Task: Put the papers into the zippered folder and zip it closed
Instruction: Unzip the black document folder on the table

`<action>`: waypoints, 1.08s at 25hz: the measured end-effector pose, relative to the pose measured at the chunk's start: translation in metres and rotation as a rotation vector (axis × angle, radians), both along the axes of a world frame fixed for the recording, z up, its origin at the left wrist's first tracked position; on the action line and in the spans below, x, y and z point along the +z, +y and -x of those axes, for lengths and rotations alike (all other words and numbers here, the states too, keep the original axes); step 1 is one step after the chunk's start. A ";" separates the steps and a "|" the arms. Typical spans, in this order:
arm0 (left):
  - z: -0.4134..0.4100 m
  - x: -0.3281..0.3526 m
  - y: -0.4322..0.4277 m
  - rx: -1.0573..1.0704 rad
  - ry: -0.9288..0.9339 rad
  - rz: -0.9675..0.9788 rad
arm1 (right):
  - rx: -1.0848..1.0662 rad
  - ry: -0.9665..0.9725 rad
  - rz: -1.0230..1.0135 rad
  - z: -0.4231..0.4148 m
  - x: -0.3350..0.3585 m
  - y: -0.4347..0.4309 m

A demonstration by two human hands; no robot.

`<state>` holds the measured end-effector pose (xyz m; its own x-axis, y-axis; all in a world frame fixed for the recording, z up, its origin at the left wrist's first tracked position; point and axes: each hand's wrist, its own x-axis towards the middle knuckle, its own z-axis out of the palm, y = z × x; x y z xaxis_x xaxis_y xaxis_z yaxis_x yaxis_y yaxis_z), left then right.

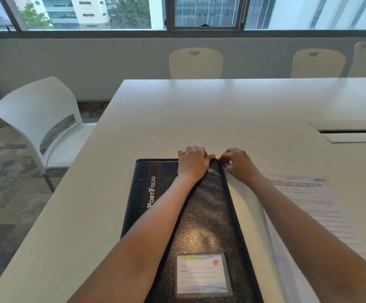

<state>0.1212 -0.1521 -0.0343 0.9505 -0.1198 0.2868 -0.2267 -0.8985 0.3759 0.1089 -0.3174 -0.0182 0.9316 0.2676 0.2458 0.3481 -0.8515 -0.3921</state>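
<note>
- Zippered folder [208, 215], black, lies flat on the white bench [199, 110], near its front edge.
- Left hand [194, 164] rests palm-down on the folder's far right corner, with its fingers curled over the far edge, gripping it.
- Right hand [238, 165] pinches that same corner from the side.
- Papers [308, 200] lie just right of the folder, partly under the right forearm.

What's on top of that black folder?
The left hand holds the far end of the folder; a label card sits near the front. The forearm covers part; its inside is hidden.
</note>
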 end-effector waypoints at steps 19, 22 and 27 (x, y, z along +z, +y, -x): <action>0.009 0.012 -0.007 0.055 -0.124 -0.112 | -0.038 0.014 0.004 0.167 0.000 -0.017; 0.038 0.021 -0.020 -0.064 -0.071 -0.064 | -0.063 0.010 0.000 0.169 0.000 -0.014; 0.104 0.008 -0.029 -0.276 -0.007 -0.069 | -0.106 -0.039 -0.041 0.170 -0.001 -0.012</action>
<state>0.0170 -0.1811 -0.0258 0.8771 -0.3932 0.2759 -0.4688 -0.8257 0.3137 -0.0615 -0.3290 -0.0189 0.9436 0.1575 0.2912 0.2730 -0.8678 -0.4151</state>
